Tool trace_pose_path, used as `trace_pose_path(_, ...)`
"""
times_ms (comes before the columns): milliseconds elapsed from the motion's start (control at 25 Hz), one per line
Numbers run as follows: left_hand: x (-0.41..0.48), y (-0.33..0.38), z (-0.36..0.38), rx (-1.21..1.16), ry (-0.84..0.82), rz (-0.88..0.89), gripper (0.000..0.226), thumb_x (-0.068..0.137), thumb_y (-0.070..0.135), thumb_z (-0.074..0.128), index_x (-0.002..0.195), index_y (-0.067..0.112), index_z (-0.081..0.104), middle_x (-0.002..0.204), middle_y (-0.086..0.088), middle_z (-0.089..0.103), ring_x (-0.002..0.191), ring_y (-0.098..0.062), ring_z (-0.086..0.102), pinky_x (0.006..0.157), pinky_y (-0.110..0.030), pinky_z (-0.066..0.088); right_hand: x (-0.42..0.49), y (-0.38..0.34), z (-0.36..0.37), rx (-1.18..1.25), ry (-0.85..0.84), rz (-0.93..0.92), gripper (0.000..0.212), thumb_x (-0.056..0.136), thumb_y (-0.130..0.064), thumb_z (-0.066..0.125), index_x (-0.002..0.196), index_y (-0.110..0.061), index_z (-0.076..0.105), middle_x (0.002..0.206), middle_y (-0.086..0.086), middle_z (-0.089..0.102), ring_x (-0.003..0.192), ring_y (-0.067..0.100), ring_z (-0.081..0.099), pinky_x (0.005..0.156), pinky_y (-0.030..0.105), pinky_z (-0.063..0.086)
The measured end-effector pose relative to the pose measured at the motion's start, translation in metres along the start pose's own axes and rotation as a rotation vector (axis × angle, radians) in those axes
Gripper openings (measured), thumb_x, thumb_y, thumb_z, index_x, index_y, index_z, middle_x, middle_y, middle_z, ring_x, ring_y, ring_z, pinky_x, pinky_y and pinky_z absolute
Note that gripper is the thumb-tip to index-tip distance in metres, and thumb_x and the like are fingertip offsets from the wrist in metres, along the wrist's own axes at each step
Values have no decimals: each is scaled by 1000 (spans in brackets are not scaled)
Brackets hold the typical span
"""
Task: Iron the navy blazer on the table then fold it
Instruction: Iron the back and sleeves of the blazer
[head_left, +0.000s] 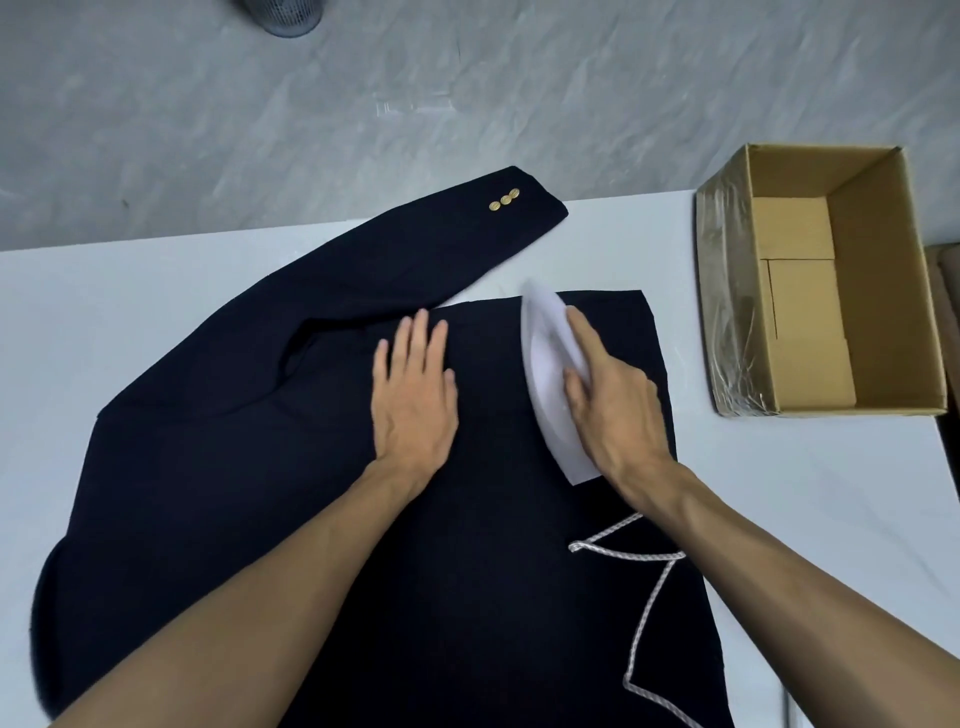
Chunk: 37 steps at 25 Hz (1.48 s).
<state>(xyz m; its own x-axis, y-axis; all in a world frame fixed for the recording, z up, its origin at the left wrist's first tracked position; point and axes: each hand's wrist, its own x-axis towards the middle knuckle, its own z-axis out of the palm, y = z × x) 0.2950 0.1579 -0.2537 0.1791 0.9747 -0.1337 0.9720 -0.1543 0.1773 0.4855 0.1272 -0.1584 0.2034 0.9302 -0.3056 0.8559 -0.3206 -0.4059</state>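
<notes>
The navy blazer (249, 467) lies spread flat on the white table (78, 312). One sleeve with three gold buttons (504, 200) stretches toward the far edge. White-trimmed lapels (649, 597) show near me on the right. My left hand (415, 384) lies flat on the cloth, fingers straight, pressing it down. My right hand (613, 395) grips a white iron (545, 353), which rests on the blazer near its far hem, tip pointing away from me.
An open cardboard box (883, 270) stands at the table's right side, close to the blazer's hem. A grey mesh bin (283, 18) sits on the marble floor beyond the table.
</notes>
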Motion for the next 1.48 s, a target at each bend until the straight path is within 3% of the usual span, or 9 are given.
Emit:
trace_pose_path(120, 9, 36, 10, -73, 3, 13, 57, 105, 37, 20, 156, 14, 21, 165, -6, 17, 152, -23, 13, 124, -43, 13, 4, -12, 11, -100, -29, -51, 60, 101, -26, 41, 152, -43, 14, 68, 2, 48, 62, 26, 50, 59, 34, 37)
trace_pose_path(280, 9, 34, 27, -14, -32, -21, 54, 107, 33, 16, 158, 19, 9, 166, -2, 8, 153, -21, 5, 125, -43, 10, 11, 7, 6, -174, 17, 27, 57, 102, -27, 37, 151, -45, 14, 64, 0, 41, 56, 25, 43, 57, 34, 31)
trace_pose_path(560, 9, 35, 22, -87, -43, -33, 55, 106, 36, 13, 158, 20, 13, 166, 2, 11, 153, -18, 5, 125, -41, 8, 16, 24, -5, -212, 51, 77, 57, 103, -26, 36, 152, -44, 14, 61, 1, 39, 52, 24, 38, 57, 35, 30)
trace_pose_path(720, 9, 35, 22, -62, -39, -32, 58, 104, 43, 12, 158, 20, 13, 166, 0, 13, 153, -19, 7, 125, -42, 9, 20, 35, -16, -174, 78, 156, 56, 102, -26, 39, 152, -43, 20, 67, 5, 46, 62, 31, 40, 61, 36, 31)
trace_pose_path(840, 10, 37, 22, -29, -69, -30, 56, 105, 42, 14, 158, 23, 6, 166, -1, 8, 153, -21, 4, 125, -44, 8, 18, 20, -11, -159, 8, 36, 56, 102, -29, 39, 151, -44, 18, 74, 8, 54, 63, 29, 45, 61, 36, 34)
trace_pose_path(960, 10, 37, 21, -14, -67, -12, 55, 105, 42, 15, 158, 29, 7, 166, -3, 8, 153, -23, 5, 124, -45, 8, 19, 7, 0, -176, -7, -37, 56, 102, -28, 38, 152, -43, 15, 66, 3, 47, 57, 26, 46, 58, 35, 35)
trace_pose_path(1280, 10, 36, 24, 13, -52, -14, 59, 104, 52, 16, 157, 30, 6, 166, -4, 9, 153, -25, 4, 124, -45, 7, 27, 59, -30, -173, 141, 214, 54, 102, -25, 42, 151, -39, 24, 59, 5, 40, 59, 32, 44, 61, 38, 35)
trace_pose_path(1480, 10, 38, 23, 17, -57, -13, 59, 104, 51, 17, 158, 29, 8, 166, -4, 9, 153, -24, 3, 124, -45, 6, 17, 36, -15, -161, 12, 26, 56, 103, -26, 38, 152, -40, 18, 71, 9, 54, 61, 30, 44, 60, 37, 34)
